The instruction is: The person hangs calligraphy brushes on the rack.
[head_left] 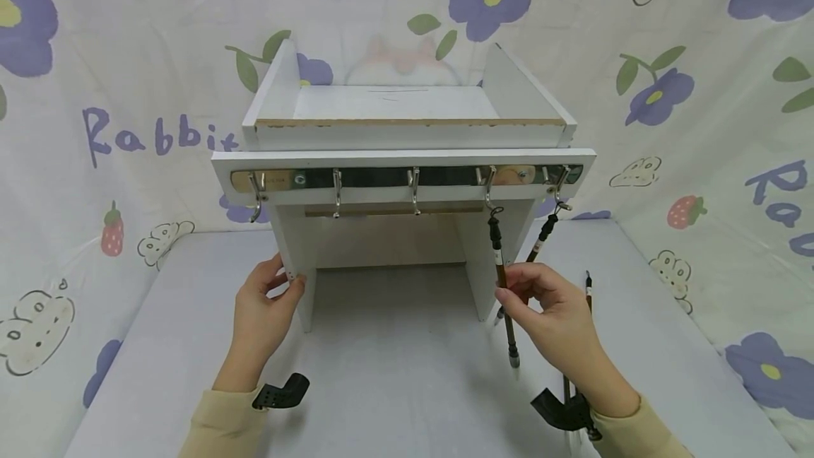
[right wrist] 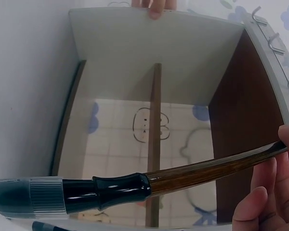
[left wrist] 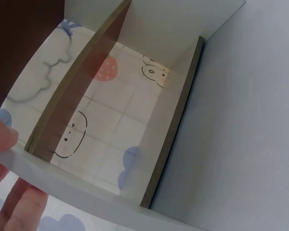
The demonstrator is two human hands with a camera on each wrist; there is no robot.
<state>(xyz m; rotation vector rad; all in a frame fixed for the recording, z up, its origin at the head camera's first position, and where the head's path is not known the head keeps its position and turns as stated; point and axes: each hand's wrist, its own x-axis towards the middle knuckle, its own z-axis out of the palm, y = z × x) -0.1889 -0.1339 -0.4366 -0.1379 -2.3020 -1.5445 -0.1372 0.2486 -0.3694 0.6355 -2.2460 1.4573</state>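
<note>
A white wooden shelf [head_left: 407,136] stands on the table, with a metal hook rail [head_left: 375,177] along its front. My left hand [head_left: 263,306] grips the front edge of its left side panel [head_left: 294,242], thumb and fingers on opposite faces. From the fourth hook a calligraphy brush [head_left: 510,334] hangs by its loop. My right hand [head_left: 553,313] pinches its dark wooden handle [right wrist: 197,178] between thumb and fingers; a clear cap [right wrist: 29,198] covers the tip. On the rightmost hook hangs a second brush [head_left: 543,233], partly hidden behind the right hand.
Another brush [head_left: 588,285] lies on the white table [head_left: 394,387] at the right, partly covered by my right forearm. The three left hooks [head_left: 337,193] carry nothing. Black wrist mounts [head_left: 282,392] sit on both arms. A patterned cloth [head_left: 407,13] hangs behind the shelf.
</note>
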